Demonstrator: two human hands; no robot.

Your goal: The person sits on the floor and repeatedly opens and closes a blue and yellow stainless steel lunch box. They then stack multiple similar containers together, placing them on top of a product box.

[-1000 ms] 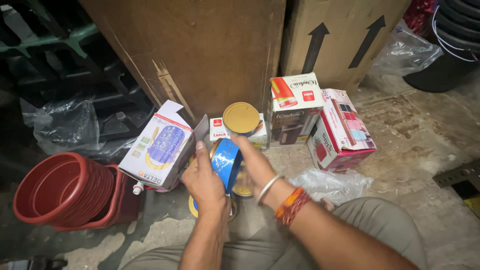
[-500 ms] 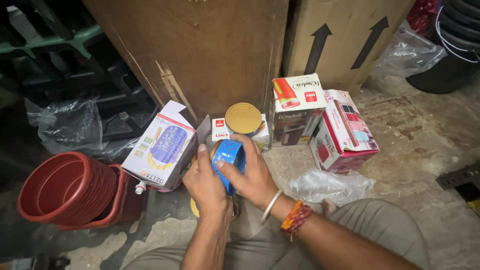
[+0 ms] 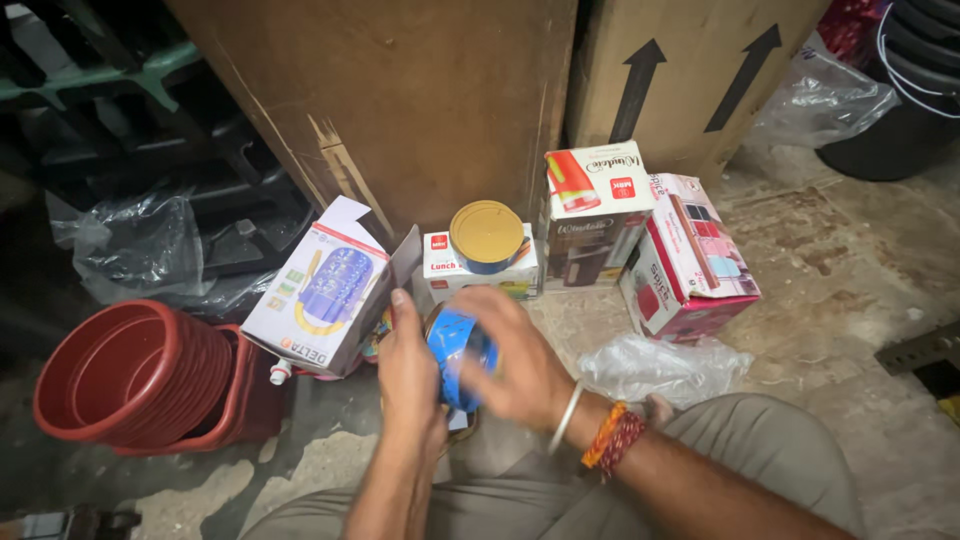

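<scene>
While we look down from the head camera, both hands sit low and centre over the concrete floor (image 3: 850,400).

Blue container: round blue container (image 3: 458,355) clamped between our two hands, tilted on its side, just above our lap.
Left hand: left hand (image 3: 408,372) flat against the container's left side, fingers (image 3: 402,315) straight and pointing away from us; we can't tell how far the thumb wraps.
Right hand: right hand (image 3: 515,365) curled over the container's right and top, fingers bent round it, closed grip; bangle and red-orange thread on the wrist.
Beyond the fingertips: small white carton (image 3: 478,272) with a gold-lidded tin (image 3: 486,236) standing on it, near, not touching the fingers.
Left of left fingers: tilted white box with blue picture (image 3: 318,290), its right edge just beside the left hand.
Further left: stack of red-brown tubs (image 3: 130,375), well apart.
Right of right fingers: clear plastic bag (image 3: 660,365) on the floor, near the wrist; pink-red box (image 3: 690,262) and upright white-red box (image 3: 592,210) past it.
Back edge: cardboard wall (image 3: 400,100) closes off everything beyond the cartons.
Open room: we see bare floor only to the right, past the bag.
</scene>
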